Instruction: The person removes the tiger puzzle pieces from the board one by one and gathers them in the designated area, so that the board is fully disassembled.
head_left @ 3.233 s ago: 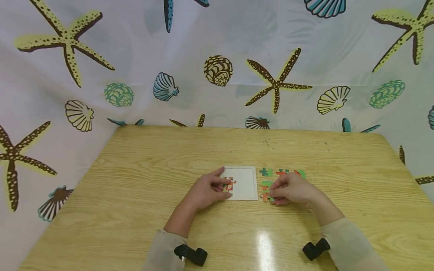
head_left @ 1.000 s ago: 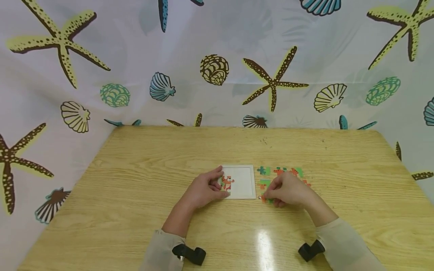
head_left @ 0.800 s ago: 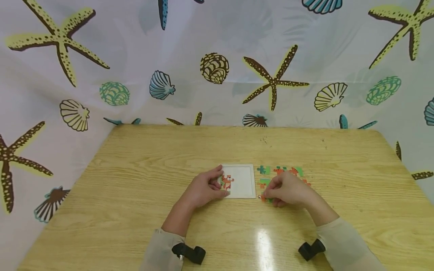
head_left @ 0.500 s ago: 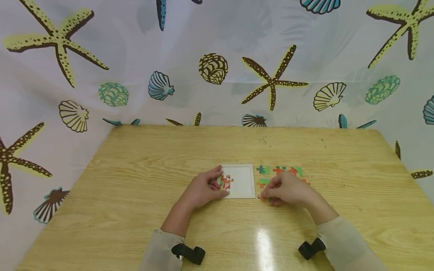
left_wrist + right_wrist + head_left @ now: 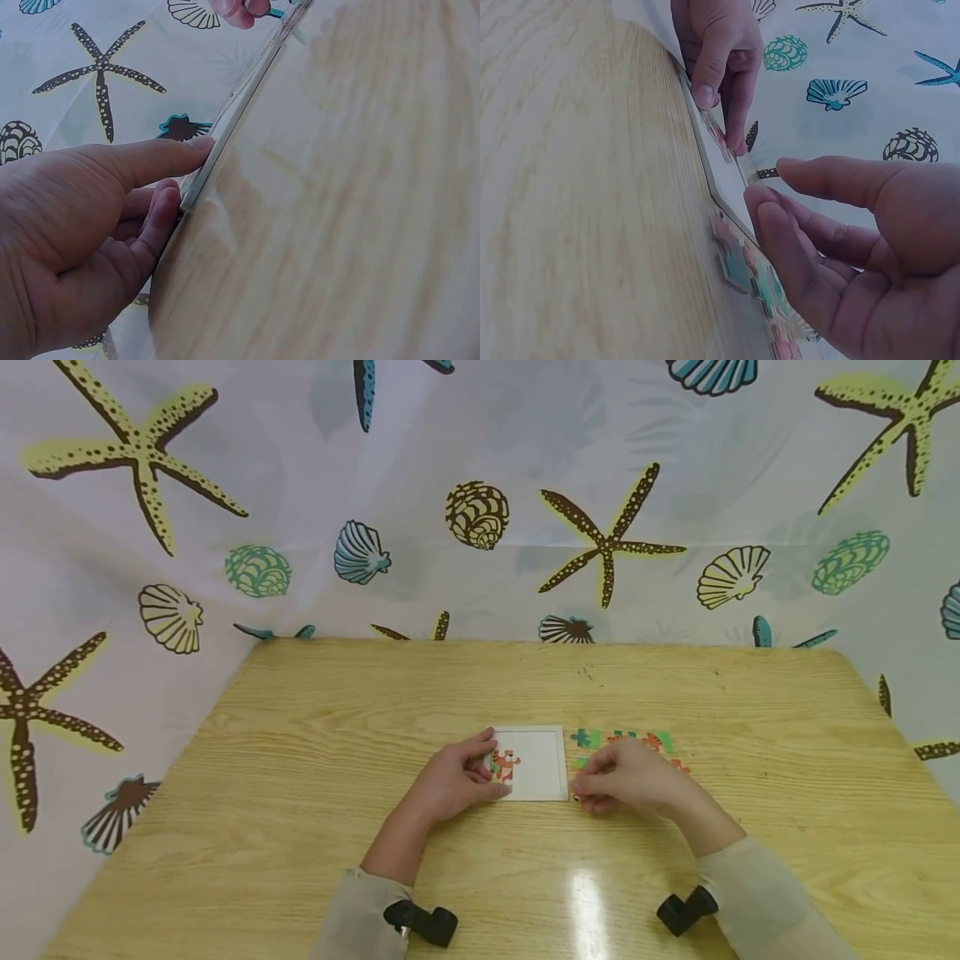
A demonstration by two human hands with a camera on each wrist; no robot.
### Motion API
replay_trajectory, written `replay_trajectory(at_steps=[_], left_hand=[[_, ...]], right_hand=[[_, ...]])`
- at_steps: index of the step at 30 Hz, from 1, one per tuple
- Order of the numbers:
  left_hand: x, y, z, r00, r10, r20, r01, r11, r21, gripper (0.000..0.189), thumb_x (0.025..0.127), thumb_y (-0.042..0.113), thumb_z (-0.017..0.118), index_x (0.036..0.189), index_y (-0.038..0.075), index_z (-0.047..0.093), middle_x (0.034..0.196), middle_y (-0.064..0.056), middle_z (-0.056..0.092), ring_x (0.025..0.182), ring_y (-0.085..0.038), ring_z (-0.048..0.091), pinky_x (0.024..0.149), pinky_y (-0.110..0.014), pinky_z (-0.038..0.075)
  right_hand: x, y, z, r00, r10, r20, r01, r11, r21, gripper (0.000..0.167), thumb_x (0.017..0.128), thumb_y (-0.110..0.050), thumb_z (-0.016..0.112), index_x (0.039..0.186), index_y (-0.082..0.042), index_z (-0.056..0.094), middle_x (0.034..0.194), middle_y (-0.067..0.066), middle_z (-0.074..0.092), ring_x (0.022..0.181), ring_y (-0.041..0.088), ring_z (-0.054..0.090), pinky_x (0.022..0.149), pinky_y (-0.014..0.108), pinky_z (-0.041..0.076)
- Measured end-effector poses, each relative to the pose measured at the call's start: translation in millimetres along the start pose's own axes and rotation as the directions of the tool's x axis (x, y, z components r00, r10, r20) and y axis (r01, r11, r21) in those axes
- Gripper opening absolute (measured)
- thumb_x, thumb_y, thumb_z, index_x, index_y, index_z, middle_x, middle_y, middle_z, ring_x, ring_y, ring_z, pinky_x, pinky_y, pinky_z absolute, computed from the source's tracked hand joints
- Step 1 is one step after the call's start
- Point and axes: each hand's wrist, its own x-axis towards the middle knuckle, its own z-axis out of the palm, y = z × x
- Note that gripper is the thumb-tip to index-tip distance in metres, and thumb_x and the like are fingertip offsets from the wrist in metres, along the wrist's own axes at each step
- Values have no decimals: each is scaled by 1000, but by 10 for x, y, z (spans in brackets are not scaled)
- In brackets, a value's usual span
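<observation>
A white puzzle tray (image 5: 564, 768) lies on the table, with joined orange puzzle pieces (image 5: 505, 768) along its left side. My left hand (image 5: 457, 781) holds the tray's left end, fingers at the upper corner and thumb at the lower edge. Right of the tray, my right hand (image 5: 630, 777) hovers over loose jigsaw pieces (image 5: 735, 259). In the right wrist view its thumb and fingers stand apart and nothing shows between them. The right hand hides part of the loose pieces in the head view.
More green and orange pieces (image 5: 585, 738) lie in a row behind the right hand. The wooden table (image 5: 337, 718) extends to a white cloth (image 5: 420, 485) printed with starfish and shells. Dark wrist cameras (image 5: 423, 922) sit at both sleeves.
My right hand has shifted left over the loose pieces, its fingertips now close to the tray's right edge. The left hand stays on the tray.
</observation>
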Motion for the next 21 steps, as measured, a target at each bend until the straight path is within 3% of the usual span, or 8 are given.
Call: replay_trajectory(at_steps=[5,12,21], left_hand=[[-1,-2,11,1000,-2,-3,2,1000,7,72,85,6,87,149,-2,54,163,-4,44,87,-13,58,79,-27,51],[-16,2,11,1000,-7,-8,7,1000,3,72,85,6,87,148,-2,55,163,-4,44,87,-13,58,79,-27,51],[-24,10,14,1000,-23,-13,24,1000,6,71,84,6,87,148,-1,56,163,-2,43,86,-12,57,78,-25,50]], right_hand=[[36,-12,23,1000,-1,2,1,999,32,21,99,-12,72,106,8,75,94,14,76,79,17,72,76,33,62],[98,1,42,1000,-9,13,8,997,83,21,99,-8,70,108,10,73,87,14,76,76,17,72,74,32,61],[169,-31,102,999,-7,-34,9,998,67,22,98,-9,73,111,8,73,94,15,77,83,18,74,78,33,61]])
